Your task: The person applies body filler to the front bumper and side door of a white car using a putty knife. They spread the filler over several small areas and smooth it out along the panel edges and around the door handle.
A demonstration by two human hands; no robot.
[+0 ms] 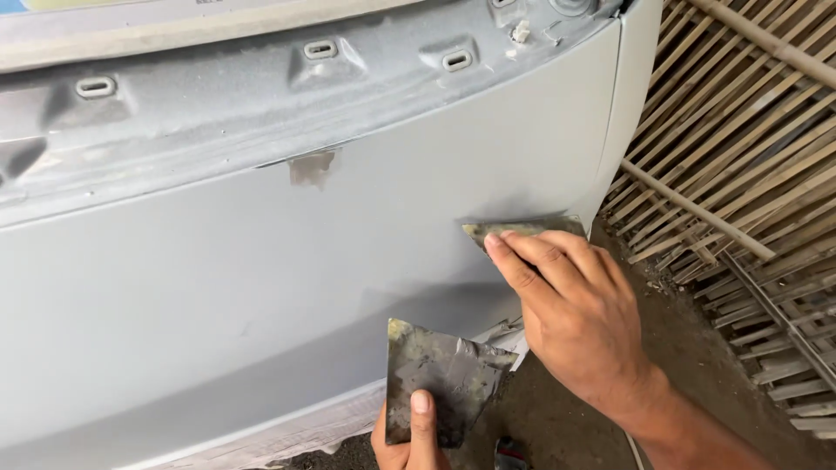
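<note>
A grey primed car body panel [218,287] fills most of the head view. My right hand [570,309] presses a thin flat spreader blade [522,229] against the panel's right part, fingers laid along the blade. Lower down, my left hand [409,435] holds a second flat metal blade [440,379], smeared with grey putty, up in front of the panel's lower edge, thumb on its face. A small patch of filler [312,167] shows on the panel's upper crease.
Masking paper [296,431] runs along the panel's bottom edge. A bamboo slat wall [740,174] stands at the right. Dark dirt floor [688,331] lies below it. Oval slots [320,50] line the panel's upper rail.
</note>
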